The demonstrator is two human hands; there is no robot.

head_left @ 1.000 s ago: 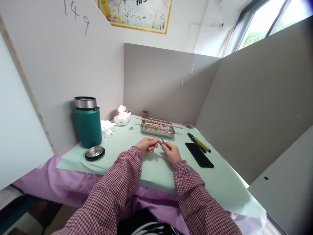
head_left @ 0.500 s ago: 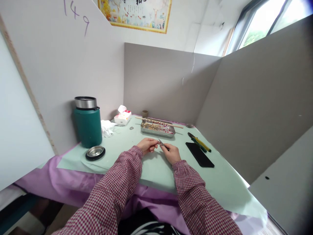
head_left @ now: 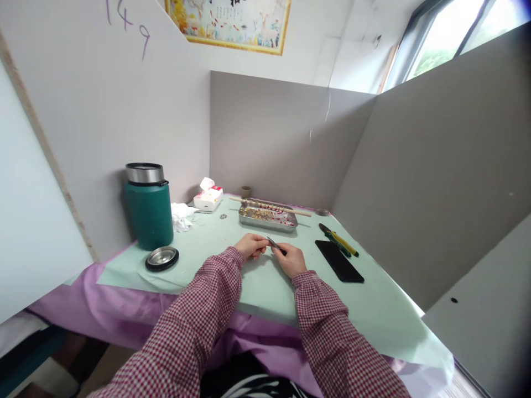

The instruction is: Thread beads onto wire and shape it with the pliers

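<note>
Over the near middle of the table, my right hand [head_left: 291,260] is closed around small pointed pliers [head_left: 274,244] with a slim metal tip and dark handles. The tip points up and left, right by the fingertips of my left hand [head_left: 251,246]. My left thumb and forefinger are pinched together; whatever lies between them is too small to make out. Beyond both hands sits a shallow metal tray [head_left: 267,225] of small gold and red beads. Across it rests a thin wooden stick [head_left: 296,211] with small beads or pieces along its middle.
On the right lie a black flat rectangular object [head_left: 339,262] and larger yellow-green pliers [head_left: 342,242]. A green flask [head_left: 149,215] stands at left, its lid [head_left: 161,258] before it. Crumpled tissue [head_left: 181,216], a tissue pack [head_left: 208,199] and a small cup [head_left: 246,192] sit further back. Grey partitions [head_left: 286,138] surround the table.
The pliers have turned slightly in my right hand, and their tip looks narrower than before. Both hands stay in almost the same place.
</note>
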